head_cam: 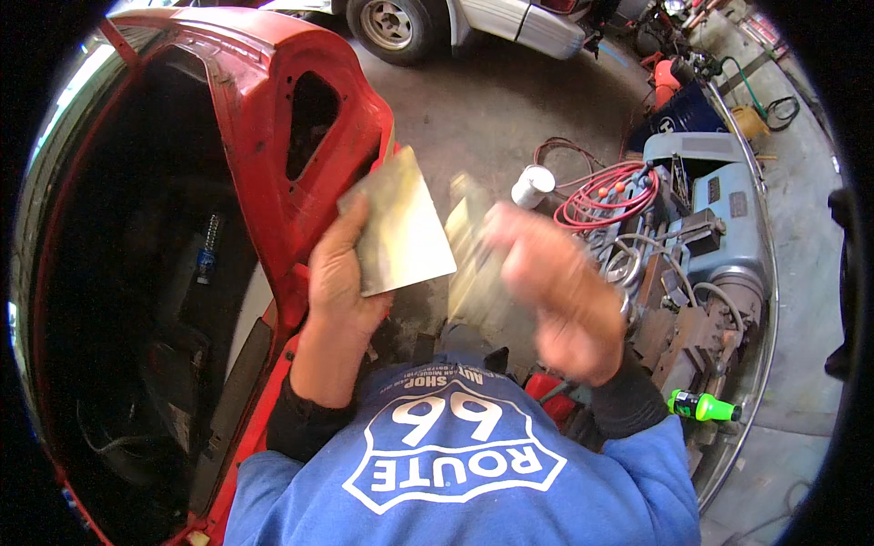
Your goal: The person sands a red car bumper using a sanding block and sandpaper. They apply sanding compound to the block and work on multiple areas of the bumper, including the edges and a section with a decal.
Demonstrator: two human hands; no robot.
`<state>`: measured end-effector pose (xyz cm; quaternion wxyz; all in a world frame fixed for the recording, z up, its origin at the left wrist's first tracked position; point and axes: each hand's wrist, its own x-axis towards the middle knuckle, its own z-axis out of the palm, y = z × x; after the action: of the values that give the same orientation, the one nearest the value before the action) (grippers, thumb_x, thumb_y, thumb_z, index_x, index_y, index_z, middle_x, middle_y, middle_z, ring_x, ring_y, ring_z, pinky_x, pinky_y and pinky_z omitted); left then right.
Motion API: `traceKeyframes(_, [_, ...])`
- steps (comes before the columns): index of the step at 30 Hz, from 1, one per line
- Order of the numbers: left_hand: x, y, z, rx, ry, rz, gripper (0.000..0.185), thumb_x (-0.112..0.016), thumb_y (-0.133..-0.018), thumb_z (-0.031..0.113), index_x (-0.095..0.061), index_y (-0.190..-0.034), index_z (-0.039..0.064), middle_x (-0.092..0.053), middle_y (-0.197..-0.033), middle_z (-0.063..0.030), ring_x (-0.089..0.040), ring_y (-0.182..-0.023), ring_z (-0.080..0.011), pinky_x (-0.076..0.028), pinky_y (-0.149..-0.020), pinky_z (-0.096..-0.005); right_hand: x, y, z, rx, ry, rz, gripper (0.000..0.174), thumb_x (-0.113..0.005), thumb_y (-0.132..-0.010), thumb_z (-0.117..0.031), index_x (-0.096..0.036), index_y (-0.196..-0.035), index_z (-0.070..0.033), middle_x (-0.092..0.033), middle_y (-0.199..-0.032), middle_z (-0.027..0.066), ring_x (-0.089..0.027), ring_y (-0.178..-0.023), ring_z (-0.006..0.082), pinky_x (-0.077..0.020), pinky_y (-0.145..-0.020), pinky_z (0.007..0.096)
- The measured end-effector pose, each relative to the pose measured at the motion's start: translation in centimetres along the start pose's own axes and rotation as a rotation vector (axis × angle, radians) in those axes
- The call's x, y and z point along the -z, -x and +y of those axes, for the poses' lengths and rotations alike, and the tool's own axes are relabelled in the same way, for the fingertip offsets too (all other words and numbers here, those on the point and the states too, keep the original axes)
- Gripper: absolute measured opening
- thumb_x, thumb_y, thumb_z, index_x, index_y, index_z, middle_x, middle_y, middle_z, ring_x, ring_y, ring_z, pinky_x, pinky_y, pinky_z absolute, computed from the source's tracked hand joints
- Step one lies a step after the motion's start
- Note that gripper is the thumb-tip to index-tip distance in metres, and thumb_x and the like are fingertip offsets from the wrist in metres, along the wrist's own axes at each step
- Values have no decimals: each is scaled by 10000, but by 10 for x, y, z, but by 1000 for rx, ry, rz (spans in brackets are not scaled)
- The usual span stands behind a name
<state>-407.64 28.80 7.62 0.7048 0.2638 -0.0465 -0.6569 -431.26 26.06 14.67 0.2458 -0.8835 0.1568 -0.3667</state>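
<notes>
A flat, squarish plate (406,228) with a shiny pale-yellow face is held up by my left hand (341,273), its thumb along the near edge. To the right of the plate, my right hand (553,286) is blurred by motion, its fingers closed around a thin, pale-yellow blade-like piece (471,252). That piece is too blurred to name. A gap shows between the two pieces. Directly left of my left hand stands the red car body (266,136), with a triangular opening in its pillar.
A metal lathe (730,211) fills the right side, with a coiled red hose (614,198) over it. A white container (532,185) stands near the hose, and a green bottle (703,405) lies lower right. Another vehicle's wheel (389,27) is at the top. A plastic bottle (206,256) lies inside the red body.
</notes>
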Motion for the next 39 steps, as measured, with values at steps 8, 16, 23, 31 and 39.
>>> traceKeyframes(8, [-5,11,-13,-107,-149,37,383,-532,-1060,252,-566,-1284,-56,-721,-1119,-195,-744,-943,-268,-623,-840,-387,-20,3,45,70,515,-69,536,-602,-863,6,-629,-1374,-153,-604,-1348,159,-595,-1257,395,-492,-1082,469])
traceKeyframes(16, [-1,20,7,-279,-640,-26,458,-495,-1079,384,-617,-1247,-24,-723,-1083,-127,-727,-861,-177,-607,-744,-313,16,-32,32,46,733,-117,538,-545,-888,-34,-640,-1388,-208,-625,-1371,94,-541,-1323,359,-441,-1090,516])
traceKeyframes(23, [0,21,-2,-436,-678,15,549,-456,-1081,472,-627,-1242,-24,-721,-1085,-101,-702,-911,-150,-569,-807,-294,-19,-60,18,206,808,-210,451,-577,-907,-205,-657,-1347,-259,-634,-1336,34,-560,-1279,301,-436,-1023,584])
traceKeyframes(31, [1,9,-8,-620,-643,67,382,-514,-1094,312,-639,-1226,-25,-700,-1111,-70,-651,-987,-128,-523,-867,-289,-32,-17,17,95,683,-276,437,-587,-877,-184,-678,-1299,-253,-640,-1317,42,-583,-1237,303,-457,-973,528])
traceKeyframes(39, [-1,-2,14,-238,-256,-5,383,-563,-1059,299,-603,-1274,-15,-714,-1139,-148,-724,-1010,-246,-605,-895,-413,-1,-6,29,-187,68,112,461,-570,-902,-62,-654,-1343,-166,-653,-1320,135,-623,-1255,300,-497,-1038,395])
